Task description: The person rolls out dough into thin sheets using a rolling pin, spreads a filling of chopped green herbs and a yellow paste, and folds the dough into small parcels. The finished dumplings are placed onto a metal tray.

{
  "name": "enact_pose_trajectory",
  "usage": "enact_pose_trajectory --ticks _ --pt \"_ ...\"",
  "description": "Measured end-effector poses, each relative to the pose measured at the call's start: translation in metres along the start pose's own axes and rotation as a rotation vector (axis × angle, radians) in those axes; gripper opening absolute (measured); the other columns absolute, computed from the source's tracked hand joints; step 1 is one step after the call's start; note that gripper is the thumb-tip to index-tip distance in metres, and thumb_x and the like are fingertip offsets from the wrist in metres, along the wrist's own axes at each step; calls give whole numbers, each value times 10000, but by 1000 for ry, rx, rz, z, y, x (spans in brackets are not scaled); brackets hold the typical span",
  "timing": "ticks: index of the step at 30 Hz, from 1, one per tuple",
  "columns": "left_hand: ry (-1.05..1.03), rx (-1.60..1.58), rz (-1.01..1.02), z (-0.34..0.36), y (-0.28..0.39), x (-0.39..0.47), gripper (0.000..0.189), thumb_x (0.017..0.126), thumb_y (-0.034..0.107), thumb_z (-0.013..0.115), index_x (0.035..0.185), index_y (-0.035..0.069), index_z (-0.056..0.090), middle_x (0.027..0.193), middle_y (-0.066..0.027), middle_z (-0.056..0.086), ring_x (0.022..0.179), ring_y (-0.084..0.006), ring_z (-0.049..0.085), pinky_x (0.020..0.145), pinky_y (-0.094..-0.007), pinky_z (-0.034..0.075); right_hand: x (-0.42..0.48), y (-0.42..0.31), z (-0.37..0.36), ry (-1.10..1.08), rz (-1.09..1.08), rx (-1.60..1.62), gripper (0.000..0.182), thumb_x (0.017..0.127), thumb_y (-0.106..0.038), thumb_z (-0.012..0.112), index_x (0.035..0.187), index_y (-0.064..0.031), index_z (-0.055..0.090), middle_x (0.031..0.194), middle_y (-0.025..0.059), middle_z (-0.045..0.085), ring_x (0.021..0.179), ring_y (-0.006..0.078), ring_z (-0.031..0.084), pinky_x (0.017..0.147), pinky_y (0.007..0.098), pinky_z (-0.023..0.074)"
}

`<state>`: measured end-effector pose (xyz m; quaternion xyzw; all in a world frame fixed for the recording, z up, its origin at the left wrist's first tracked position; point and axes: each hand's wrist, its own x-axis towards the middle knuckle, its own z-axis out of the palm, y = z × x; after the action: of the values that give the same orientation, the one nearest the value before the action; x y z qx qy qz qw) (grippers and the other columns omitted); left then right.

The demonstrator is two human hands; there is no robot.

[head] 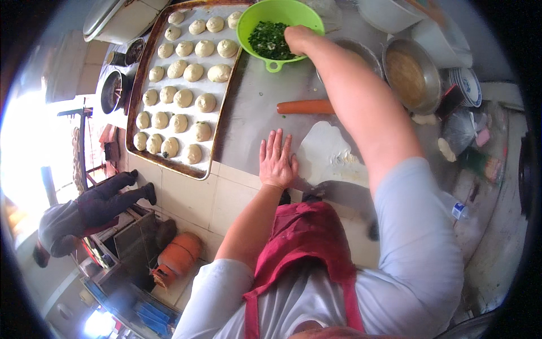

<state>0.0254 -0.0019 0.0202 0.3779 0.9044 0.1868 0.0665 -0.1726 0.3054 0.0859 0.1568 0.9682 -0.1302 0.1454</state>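
My right hand (pixel 298 40) reaches into a green plastic colander (pixel 277 8) holding chopped greens (pixel 271 39); its fingers are hidden, so their grip cannot be seen. My left hand (pixel 277 160) lies flat, fingers spread, on the metal worktop (pixel 250 127) near its front edge. To its right lies a thin sheet of dough (pixel 324 148), wrinkled at one part. A reddish-brown rolling pin (pixel 302 106) lies above the dough, partly behind my right forearm. On the left, a baking tray (pixel 203 174) holds rows of round dough pieces (pixel 183 98).
Right of the forearm stand a metal bowl with brownish contents (pixel 406 78), stacked bowls (pixel 468 87), a plastic bag (pixel 458 129) and a bottle (pixel 459 211). Dark round pans (pixel 112 91) stand beyond the tray. An orange gas cylinder (pixel 182 254) and another person (pixel 80 216) are at lower left.
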Motion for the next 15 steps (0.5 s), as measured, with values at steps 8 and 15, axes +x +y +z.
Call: enact_pose_trajectory --ticks 8,15 --pt "16 -12 -23 -4 -3 -3 624 851 262 607 1456 130 525 1588 -131 400 1495 -327 328 1226 -534 214 16 11 2 -8 -86 -85 234 801 81 663 1013 24 745 1035 254 725 958 410 716 784 473 592" --pt "26 62 78 13 -12 3 651 845 283 599 1470 126 510 1590 -133 399 1496 -342 324 1231 -545 191 -37 53 -20 40 -181 1227 176 915 -85 732 1048 28 712 903 102 728 805 147 695 751 288 571"
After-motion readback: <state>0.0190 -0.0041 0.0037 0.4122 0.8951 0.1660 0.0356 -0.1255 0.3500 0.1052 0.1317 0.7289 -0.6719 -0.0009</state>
